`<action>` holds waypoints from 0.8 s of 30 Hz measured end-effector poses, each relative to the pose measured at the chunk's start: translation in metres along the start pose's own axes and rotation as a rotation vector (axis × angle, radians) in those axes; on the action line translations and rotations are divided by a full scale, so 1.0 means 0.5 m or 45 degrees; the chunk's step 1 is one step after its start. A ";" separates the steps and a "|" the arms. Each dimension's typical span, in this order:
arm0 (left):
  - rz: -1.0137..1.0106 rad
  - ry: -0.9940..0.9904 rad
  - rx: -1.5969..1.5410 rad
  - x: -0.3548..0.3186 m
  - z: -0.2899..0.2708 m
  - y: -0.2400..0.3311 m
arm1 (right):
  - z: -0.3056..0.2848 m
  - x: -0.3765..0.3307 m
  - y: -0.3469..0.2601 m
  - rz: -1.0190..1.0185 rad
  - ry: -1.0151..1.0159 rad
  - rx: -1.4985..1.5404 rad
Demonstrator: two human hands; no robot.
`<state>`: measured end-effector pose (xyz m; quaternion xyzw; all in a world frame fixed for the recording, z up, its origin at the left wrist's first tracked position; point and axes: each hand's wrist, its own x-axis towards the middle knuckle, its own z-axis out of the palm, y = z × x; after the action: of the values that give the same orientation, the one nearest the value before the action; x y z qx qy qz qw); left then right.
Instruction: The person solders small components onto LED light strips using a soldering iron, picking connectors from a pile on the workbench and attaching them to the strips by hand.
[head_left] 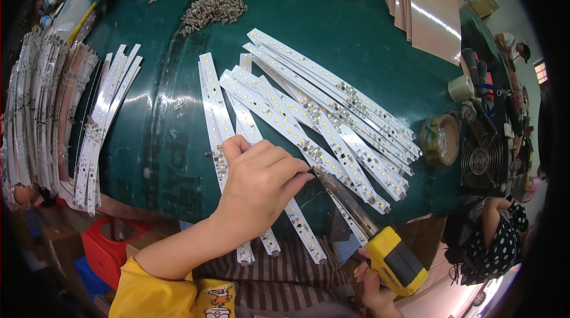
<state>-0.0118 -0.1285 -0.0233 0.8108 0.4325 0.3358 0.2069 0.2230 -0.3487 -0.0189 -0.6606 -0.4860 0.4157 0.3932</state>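
Observation:
My left hand (255,178) is closed in a pinch over the middle of the LED light strips. What its thumb and forefinger hold, if anything, is too small to make out. My right hand (375,288), at the lower edge, is wrapped round a yellow and black soldering gun (399,261). The gun's metal barrel points up and left, its tip close to my left fingertips. White LED strips (350,104) with yellowish chips and small components lie fanned across the green table. Several of them pass under my left hand, and some strip ends (310,245) reach past the near edge.
Bundles of strips (41,110) stand at the left, with loose strips (107,122) beside them. A pile of small metallic parts (214,10) lies far back. Pinkish boards (436,15), a tape roll (442,140) and a fan (480,160) line the right. A red stool (98,247) stands below.

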 end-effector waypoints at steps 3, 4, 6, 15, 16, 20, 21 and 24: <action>0.001 0.001 -0.005 0.001 0.000 0.000 | 0.005 -0.003 0.000 -0.022 0.102 0.118; 0.000 0.000 -0.010 0.001 0.000 0.000 | 0.004 -0.003 0.000 -0.011 0.084 0.090; -0.003 -0.004 -0.017 0.002 0.000 -0.001 | -0.001 -0.003 0.001 0.009 0.048 0.034; -0.032 -0.060 -0.031 0.001 -0.006 -0.003 | 0.001 0.004 -0.010 -0.033 0.096 0.062; -0.039 -0.070 -0.034 0.001 -0.007 -0.003 | 0.001 0.004 -0.011 -0.021 0.081 0.031; -0.054 -0.080 -0.048 0.001 -0.008 -0.004 | 0.003 0.004 -0.011 -0.001 0.070 -0.019; -0.055 -0.078 -0.049 0.002 -0.008 -0.004 | 0.003 0.004 -0.011 -0.005 0.078 -0.014; -0.062 -0.075 -0.058 0.002 -0.008 -0.004 | 0.003 0.003 -0.013 0.004 0.061 0.023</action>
<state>-0.0154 -0.1266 -0.0215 0.8046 0.4382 0.3165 0.2459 0.2199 -0.3458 -0.0135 -0.6678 -0.4715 0.4046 0.4098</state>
